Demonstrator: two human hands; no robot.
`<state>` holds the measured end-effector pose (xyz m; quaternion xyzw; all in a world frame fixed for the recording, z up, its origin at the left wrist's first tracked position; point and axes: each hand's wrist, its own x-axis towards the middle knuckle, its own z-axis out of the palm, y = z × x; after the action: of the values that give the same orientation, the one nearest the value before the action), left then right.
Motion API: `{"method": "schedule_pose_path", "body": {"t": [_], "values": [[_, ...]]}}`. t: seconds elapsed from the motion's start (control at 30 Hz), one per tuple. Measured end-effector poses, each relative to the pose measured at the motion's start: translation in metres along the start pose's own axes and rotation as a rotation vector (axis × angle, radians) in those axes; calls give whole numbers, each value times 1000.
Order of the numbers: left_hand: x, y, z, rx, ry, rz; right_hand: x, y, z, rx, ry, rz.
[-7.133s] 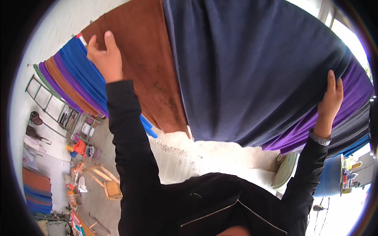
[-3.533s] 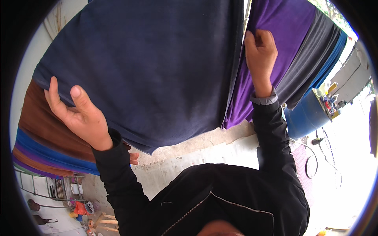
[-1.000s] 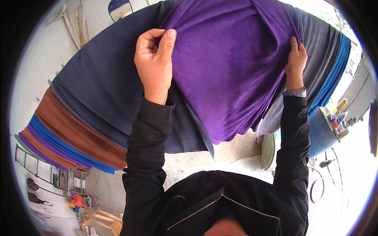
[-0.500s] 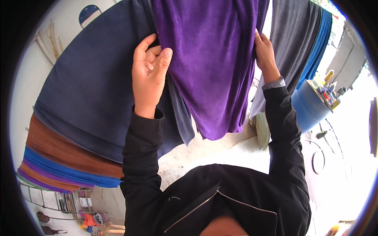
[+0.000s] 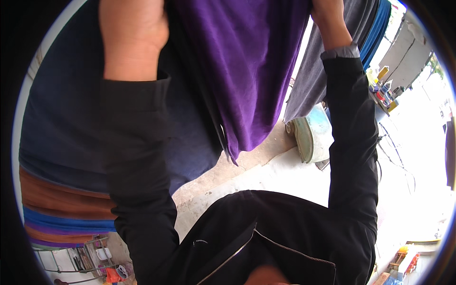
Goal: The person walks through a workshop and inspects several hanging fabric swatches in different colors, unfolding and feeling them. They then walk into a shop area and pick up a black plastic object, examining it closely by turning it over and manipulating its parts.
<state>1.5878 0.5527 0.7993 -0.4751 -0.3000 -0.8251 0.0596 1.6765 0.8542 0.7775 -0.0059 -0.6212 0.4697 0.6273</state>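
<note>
Along the left side of the hanging row, the navy cloth (image 5: 66, 109) takes up most room, then the purple cloth (image 5: 251, 71) right beside it, then the grey cloth (image 5: 311, 71). Just now I've reached higher and the purple's bottom edge has narrowed to a point, so I'd guess I'm working its upper part. My left hand (image 5: 133, 28) is over the navy, my right hand (image 5: 327, 12) at the purple's right edge. Fingers are out of view, so can't tell if they're spread or pinching.
</note>
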Motion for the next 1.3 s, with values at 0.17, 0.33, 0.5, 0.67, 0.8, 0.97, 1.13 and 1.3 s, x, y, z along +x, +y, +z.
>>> {"method": "schedule_pose_path", "body": {"t": [0.17, 0.33, 0.5, 0.67, 0.8, 0.97, 1.13, 1.3], "values": [[0, 7, -8, -77, 83, 15, 28, -3, -13, 4, 194, -76], [-18, 3, -30, 307, -178, -114, -2, 36, -6, 39, -52, 147], [-55, -24, -47, 397, -504, -161, -54, 70, -20, -397, 54, 219], [-100, -44, -59, 465, -252, -168, -133, 78, -41, -428, 19, 284], [-121, -61, -50, 570, 26, 272, -164, 72, -70, -514, 120, 113], [-126, -67, -12, 799, -216, 704, -145, 81, -127, -627, 277, -269], [-151, -126, 80, 488, -602, 143, -119, 114, -192, -842, 268, -354], [-153, -233, 157, 481, -472, -79, -75, 145, -297, -873, 354, -330]]}}
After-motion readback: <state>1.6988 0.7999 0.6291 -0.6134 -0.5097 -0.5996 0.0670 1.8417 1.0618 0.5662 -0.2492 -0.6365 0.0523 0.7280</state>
